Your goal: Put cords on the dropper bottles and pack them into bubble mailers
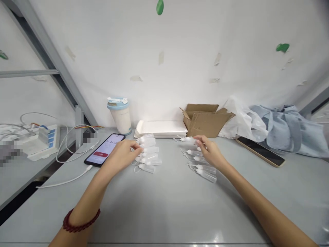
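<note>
Two rows of small clear plastic bottles with white caps lie on the grey table [164, 202]. The left row [150, 152] holds several bottles, and my left hand [122, 154] rests at its near-left side, fingers curled onto a bottle. The right row [203, 166] also holds several bottles. My right hand [209, 149] lies over its far end, fingertips pinched on a bottle [189, 139] near the cardboard box. A dark red bead bracelet [81, 221] is on my left wrist.
A phone [104, 151] with a lit timer screen and white cable lies at the left. Behind stand a blue-lidded cup [120, 115], a stack of white sheets [161, 128], an open cardboard box [205, 120], a plastic bag [244, 121], blue cloth [288, 128] and another phone [260, 151].
</note>
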The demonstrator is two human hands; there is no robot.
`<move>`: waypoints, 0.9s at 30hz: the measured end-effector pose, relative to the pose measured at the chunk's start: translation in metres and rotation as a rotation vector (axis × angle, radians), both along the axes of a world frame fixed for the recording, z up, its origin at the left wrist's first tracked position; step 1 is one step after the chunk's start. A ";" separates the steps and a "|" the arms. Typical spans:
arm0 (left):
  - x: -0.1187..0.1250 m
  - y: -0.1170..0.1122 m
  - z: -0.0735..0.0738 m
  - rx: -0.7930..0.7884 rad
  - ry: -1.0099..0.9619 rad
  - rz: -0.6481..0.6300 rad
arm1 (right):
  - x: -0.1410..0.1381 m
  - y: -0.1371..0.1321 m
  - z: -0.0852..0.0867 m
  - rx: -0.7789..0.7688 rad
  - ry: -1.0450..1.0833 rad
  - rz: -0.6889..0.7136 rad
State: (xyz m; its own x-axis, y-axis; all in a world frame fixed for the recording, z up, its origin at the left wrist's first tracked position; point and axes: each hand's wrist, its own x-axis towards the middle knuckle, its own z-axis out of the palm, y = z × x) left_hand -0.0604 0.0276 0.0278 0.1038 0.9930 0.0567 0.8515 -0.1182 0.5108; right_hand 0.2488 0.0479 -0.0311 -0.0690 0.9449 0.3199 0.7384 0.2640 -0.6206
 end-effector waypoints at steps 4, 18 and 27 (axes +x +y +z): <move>0.014 -0.005 -0.004 0.102 -0.136 -0.037 | -0.021 -0.019 0.009 -0.019 0.079 0.063; 0.047 -0.023 -0.021 0.084 -0.155 -0.282 | -0.043 -0.042 0.016 -0.181 0.266 0.159; 0.054 -0.028 -0.020 -0.162 -0.414 -0.160 | -0.047 -0.042 0.016 -0.234 0.308 0.155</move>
